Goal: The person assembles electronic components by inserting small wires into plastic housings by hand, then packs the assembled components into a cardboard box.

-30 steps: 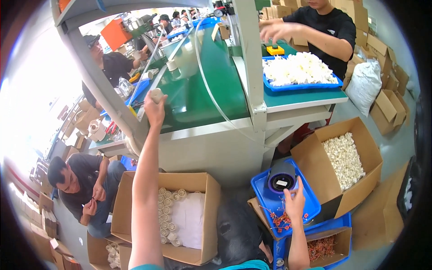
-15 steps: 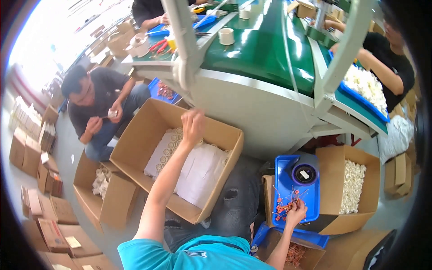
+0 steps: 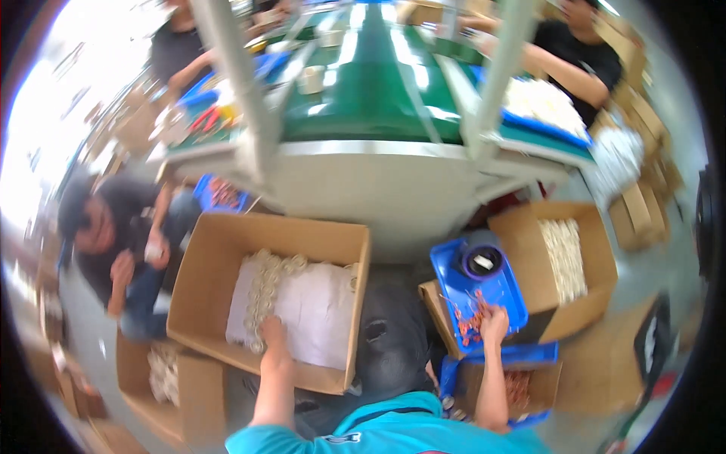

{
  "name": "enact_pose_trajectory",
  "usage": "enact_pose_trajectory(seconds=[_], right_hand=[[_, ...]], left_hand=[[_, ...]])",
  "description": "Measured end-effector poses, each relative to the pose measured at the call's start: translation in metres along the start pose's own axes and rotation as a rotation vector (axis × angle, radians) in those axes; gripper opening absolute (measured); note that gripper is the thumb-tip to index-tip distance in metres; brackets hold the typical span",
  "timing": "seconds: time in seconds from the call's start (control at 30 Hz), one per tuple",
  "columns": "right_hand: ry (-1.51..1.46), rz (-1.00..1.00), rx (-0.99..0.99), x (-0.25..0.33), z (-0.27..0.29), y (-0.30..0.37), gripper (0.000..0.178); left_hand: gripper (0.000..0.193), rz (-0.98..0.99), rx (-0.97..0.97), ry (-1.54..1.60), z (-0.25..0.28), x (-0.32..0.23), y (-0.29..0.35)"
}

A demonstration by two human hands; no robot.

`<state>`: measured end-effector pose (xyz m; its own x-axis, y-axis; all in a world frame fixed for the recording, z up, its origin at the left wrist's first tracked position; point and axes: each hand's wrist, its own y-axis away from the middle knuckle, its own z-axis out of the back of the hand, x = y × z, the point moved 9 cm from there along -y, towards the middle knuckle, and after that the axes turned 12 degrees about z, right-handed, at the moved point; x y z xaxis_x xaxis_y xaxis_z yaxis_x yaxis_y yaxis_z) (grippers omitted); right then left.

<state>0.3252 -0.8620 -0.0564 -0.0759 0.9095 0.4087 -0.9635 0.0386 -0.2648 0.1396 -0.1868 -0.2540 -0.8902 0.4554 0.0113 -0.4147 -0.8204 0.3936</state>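
- Cream ring parts sit bunched in a band on the white sheet, inside the large carton; the large carton is the landmark below.
- Left hand: inside the large carton, at the near end of the band. Your fingers point downward, apparently part-bent; blur hides the tips, so I cannot tell whether they hold a part.
- Right hand: right of the large carton, at the orange-red parts in the blue tray. Your fingers are drawn close together by the tangle; whether they grip one, I cannot tell.
- Handling, left (judgement): keep the fingertips vertical and move gently; sideways brushing could tip neighbouring rings.
- Handling, right (judgement): pinch a single orange-red part by its body, not its thin strands, and ease it out slowly; a tug could drag others along.
- Count, containers with contents: large carton, 1; blue tray, 1, bearing 1 dark round container; right of the large carton, 1 carton of pale pieces and 1 carton of red-orange bits; at its lower left, 1 carton of white pieces.
- Count, beyond the large carton: 2 white cup-like pieces by the green belt.
- Ring and orange-red parts: too overlapped and blurred to count.
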Motion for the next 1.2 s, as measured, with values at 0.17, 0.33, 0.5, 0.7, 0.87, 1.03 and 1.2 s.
enact_pose_trajectory(seconds=[0.17,0.33,0.5,0.7,0.87,1.03,1.2], right_hand=[[-0.031,-0.078,-0.208,0.027,0.040,-0.009,0.020],[-0.066,-0.175,-0.294,-0.018,0.060,-0.008,0.020],[-0.064,-0.278,0.034,-0.030,0.028,-0.029,0.016],[0.050,-0.414,0.246,-0.037,-0.014,-0.028,0.019],[0.004,-0.308,-0.026,-0.012,0.024,-0.025,0.017],[-0.189,-0.066,-0.333,0.030,0.091,-0.028,0.015],[-0.208,0.050,-0.469,0.071,0.138,-0.028,0.012]], left_hand=[[0.064,0.050,-0.170,-0.116,0.015,0.010,0.006],[0.078,0.037,-0.205,-0.163,0.043,-0.011,0.009],[0.064,-0.207,-0.186,0.385,0.119,-0.068,-0.003],[0.056,-0.361,0.215,0.889,0.199,-0.123,0.041],[0.047,-0.573,0.853,1.876,0.234,-0.133,0.178],[0.043,-0.598,0.911,1.776,0.220,-0.135,0.270],[0.046,-0.525,0.830,1.338,0.178,-0.148,0.319]])
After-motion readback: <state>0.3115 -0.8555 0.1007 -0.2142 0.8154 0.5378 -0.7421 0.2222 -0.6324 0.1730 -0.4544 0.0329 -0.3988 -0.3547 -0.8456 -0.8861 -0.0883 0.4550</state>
